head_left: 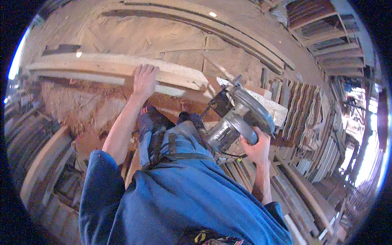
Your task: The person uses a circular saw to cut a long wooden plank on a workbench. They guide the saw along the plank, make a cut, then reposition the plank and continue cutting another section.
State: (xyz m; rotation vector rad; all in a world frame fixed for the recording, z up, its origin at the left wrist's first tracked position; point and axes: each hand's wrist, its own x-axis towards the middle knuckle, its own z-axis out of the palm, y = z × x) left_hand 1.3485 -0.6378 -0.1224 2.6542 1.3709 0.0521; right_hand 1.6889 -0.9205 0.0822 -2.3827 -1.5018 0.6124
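A long pale wooden beam [102, 65] lies across the view in front of my legs. My left hand [145, 79] rests on it, fingers laid over its top and far edge. Off the beam's right end is a circular saw [232, 122], dark grey with a rounded blade guard. My right hand [258, 147] is wrapped round the saw's rear handle. The saw is tilted, and its blade is mostly hidden by the guard.
Long boards [228, 32] lie on the sawdust-covered ground beyond the beam. At the right stands a stack of rough-edged planks [300, 108]. More timber [45, 163] lies at the left, and further lengths [302, 192] lie beside my right arm. A wooden rack [339, 45] is at the far right.
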